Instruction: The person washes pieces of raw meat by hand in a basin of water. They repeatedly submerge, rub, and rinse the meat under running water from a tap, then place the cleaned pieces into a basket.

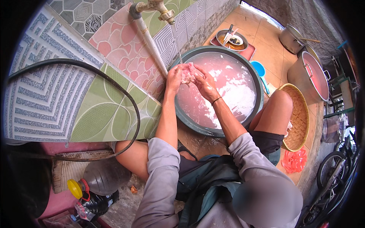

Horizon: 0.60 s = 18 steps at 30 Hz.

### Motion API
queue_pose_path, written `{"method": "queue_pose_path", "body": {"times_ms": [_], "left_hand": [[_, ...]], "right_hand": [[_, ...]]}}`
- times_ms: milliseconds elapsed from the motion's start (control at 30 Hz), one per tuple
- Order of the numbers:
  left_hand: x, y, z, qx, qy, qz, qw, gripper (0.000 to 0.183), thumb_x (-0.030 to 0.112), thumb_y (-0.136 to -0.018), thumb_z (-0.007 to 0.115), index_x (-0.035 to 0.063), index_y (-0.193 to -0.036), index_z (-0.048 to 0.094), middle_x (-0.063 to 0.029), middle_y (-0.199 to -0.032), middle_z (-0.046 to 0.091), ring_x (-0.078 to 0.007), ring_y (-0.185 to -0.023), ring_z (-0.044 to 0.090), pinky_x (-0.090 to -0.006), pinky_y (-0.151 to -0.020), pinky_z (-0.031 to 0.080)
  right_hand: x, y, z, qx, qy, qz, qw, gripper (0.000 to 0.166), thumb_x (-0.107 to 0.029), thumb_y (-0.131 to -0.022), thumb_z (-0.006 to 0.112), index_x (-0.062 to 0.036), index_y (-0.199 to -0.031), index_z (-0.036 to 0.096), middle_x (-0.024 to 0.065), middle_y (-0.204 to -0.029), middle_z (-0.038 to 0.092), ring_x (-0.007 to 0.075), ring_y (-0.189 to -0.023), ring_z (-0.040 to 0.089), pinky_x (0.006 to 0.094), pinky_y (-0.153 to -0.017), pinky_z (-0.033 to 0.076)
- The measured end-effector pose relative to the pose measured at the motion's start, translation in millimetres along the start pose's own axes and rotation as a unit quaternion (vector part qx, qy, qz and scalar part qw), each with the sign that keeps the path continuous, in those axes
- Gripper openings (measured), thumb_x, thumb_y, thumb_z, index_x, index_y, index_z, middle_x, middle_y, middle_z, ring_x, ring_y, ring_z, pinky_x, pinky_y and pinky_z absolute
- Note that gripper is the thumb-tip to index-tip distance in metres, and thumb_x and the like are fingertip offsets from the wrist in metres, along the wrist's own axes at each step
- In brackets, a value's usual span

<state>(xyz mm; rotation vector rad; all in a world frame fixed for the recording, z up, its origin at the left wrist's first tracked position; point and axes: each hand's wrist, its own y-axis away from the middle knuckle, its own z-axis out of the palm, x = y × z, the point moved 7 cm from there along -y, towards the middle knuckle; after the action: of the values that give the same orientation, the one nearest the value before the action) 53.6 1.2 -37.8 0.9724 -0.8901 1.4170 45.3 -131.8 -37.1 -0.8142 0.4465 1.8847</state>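
Observation:
A piece of raw pinkish meat [188, 73] is gripped between my two hands, above the near-wall side of a large round basin [258, 85]. My left hand [174, 76] grasps its left edge, and my right hand [206, 84] has its fingers on the right edge. Water runs in a thin stream from a brass tap [167, 15] and comes down right beside the meat and my left hand. Cloudy pink water [212, 94] fills the basin, with bright reflections on its surface. Anything under that water is hidden.
Behind the basin, a metal bowl [245, 42] holding a knife [228, 34] sits on a red tray [251, 52]. A blue dipper [259, 69] lies to the right, near a woven bamboo basket [299, 119] and large metal pots [296, 74]. A black hose [136, 114] loops at left over the tiled ledge [94, 119].

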Motion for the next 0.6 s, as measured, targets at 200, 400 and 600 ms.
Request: {"method": "queue_pose_path", "body": {"times_ms": [200, 400, 600], "left_hand": [[6.6, 0.8, 7.6, -0.025, -0.043, 0.003, 0.999, 0.027, 0.022, -0.097, 0.05, -0.0006, -0.104, 0.061, -0.0042, -0.087, 0.064, -0.0105, -0.073, 0.063, -0.0241, -0.059, 0.053], [-8.1, -8.0, -7.1, 0.006, -0.068, -0.032, 0.997, 0.028, 0.026, -0.098, 0.047, 0.0015, -0.101, 0.06, -0.0044, -0.086, 0.064, -0.0088, -0.071, 0.061, -0.0238, -0.058, 0.049], [-0.1, -7.9, -11.6, 0.112, -0.082, -0.007, 0.99, 0.032, 0.028, -0.099, 0.042, 0.0016, -0.095, 0.059, -0.0062, -0.081, 0.063, -0.0116, -0.067, 0.06, -0.026, -0.053, 0.047]], "right_hand": [[5.9, -5.4, -7.1, 0.029, -0.08, 0.053, 0.995, 0.04, -0.004, -0.092, 0.057, 0.0015, -0.128, 0.042, 0.0108, -0.11, 0.06, 0.0149, -0.09, 0.063, 0.0251, -0.077, 0.056], [11.3, -9.9, -14.4, 0.088, -0.013, 0.061, 0.994, 0.03, -0.015, -0.097, 0.051, -0.0022, -0.124, 0.049, 0.007, -0.102, 0.06, 0.0136, -0.086, 0.062, 0.0251, -0.077, 0.052], [17.6, -1.0, -11.1, 0.1, 0.247, 0.055, 0.962, 0.024, -0.025, -0.094, 0.055, -0.0053, -0.108, 0.056, 0.0033, -0.094, 0.06, 0.0121, -0.082, 0.057, 0.0266, -0.075, 0.046]]}}
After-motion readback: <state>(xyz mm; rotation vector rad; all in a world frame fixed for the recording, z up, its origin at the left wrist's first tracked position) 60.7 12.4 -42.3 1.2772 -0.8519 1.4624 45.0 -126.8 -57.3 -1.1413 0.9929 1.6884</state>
